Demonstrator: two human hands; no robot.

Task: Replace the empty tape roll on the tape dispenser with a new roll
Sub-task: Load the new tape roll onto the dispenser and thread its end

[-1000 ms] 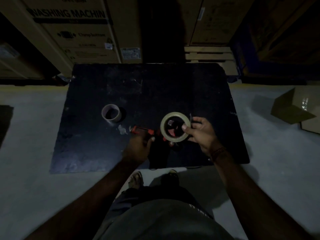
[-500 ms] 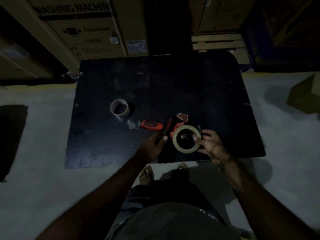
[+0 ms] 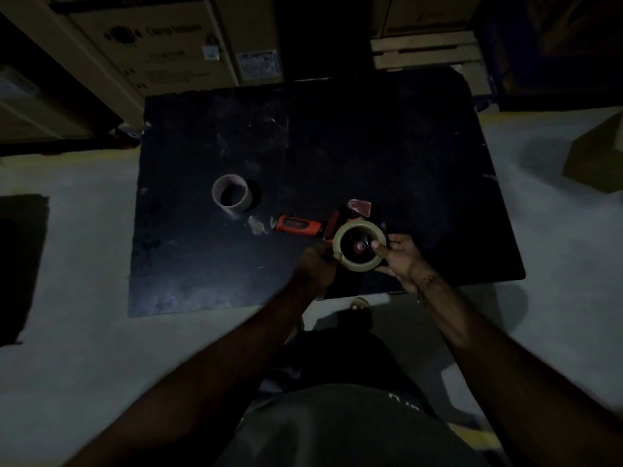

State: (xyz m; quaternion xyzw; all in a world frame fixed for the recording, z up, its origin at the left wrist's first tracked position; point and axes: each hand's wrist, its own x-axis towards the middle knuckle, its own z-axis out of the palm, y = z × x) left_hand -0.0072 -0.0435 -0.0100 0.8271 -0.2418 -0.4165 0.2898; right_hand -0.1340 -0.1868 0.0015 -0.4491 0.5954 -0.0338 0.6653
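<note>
The new tape roll (image 3: 359,264) is pale and ring-shaped, and it sits over the hub of the red and black tape dispenser (image 3: 298,225), which lies on the black mat (image 3: 371,146). My right hand (image 3: 403,259) grips the roll's right rim. My left hand (image 3: 317,266) holds the roll's left rim, beside the dispenser body. The dispenser's orange handle points left. The empty cardboard core (image 3: 232,197) stands upright on the mat, apart to the left.
Large cardboard boxes (image 3: 151,45) stand along the far edge of the mat, with a wooden pallet (image 3: 424,52) at the back right. A small box (image 3: 596,160) sits on the grey floor at right. My feet (image 3: 359,306) are at the mat's near edge.
The roll has come down from above the dispenser onto its hub. My left hand has moved from the handle to the roll's left rim. The view has shifted.
</note>
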